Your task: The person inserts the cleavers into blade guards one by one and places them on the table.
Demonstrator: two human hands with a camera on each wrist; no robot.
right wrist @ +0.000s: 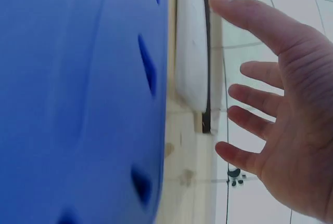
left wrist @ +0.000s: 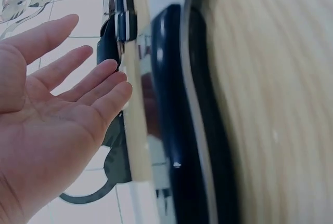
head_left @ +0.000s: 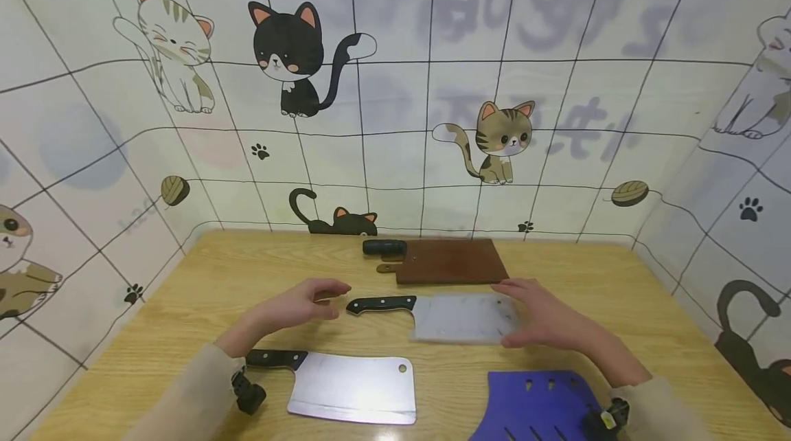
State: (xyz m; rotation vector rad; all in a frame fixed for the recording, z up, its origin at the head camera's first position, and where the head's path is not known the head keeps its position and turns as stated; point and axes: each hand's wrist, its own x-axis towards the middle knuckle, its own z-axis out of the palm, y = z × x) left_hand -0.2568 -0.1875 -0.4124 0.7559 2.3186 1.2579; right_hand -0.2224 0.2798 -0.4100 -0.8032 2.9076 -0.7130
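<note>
A white-bladed cleaver point(head_left: 460, 319) is laid on the bench point(head_left: 228, 276). Left of its handle, the left hand point(head_left: 299, 305) is held loosely open; around its right end, the right hand point(head_left: 544, 314) is spread wide. Nothing is gripped by either; right-hand contact cannot be told. Nearer the person than that cleaver, a steel cleaver point(head_left: 355, 387) and perforated blue panel point(head_left: 525, 406) are placed.
</note>
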